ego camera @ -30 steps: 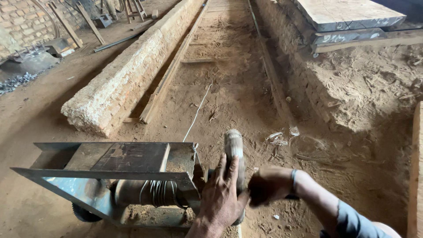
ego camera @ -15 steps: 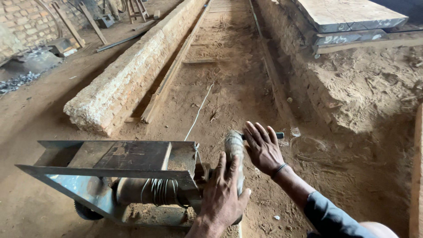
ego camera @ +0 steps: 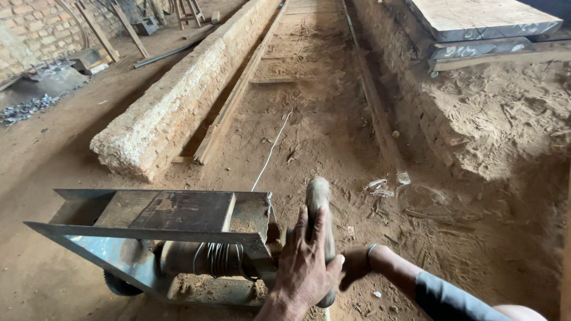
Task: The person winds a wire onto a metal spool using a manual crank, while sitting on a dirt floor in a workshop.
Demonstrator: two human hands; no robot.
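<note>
Right now we have both hands on the winch wheel [ego camera: 319, 232], the round worn hand-wheel at the right end of the metal winch frame [ego camera: 148, 226], low in the view, just in front of us. Our left hand [ego camera: 304, 267] lies flat over the wheel's near rim, fingers spread and pressed against it, a grip that wraps rather than pinches. Our right hand [ego camera: 355, 268] comes in from the right, behind and below the wheel; it's partly hidden, so we cannot tell whether that grip is closed around the rim or only resting on it.

Just left of the wheel sits the drum [ego camera: 217, 258], under the frame's flat top plate, with several turns of wire already coiled on it. From there the white line [ego camera: 270, 151] runs out ahead along the sandy trench floor [ego camera: 321, 119], looking fairly straight.

As we judge it, the winding is partway: some wire is on the drum, a long stretch lies out.

Further off, a low brick wall [ego camera: 178, 101] borders the trench on the left, and stacked slabs [ego camera: 482, 24] sit up on the right bank.
</note>
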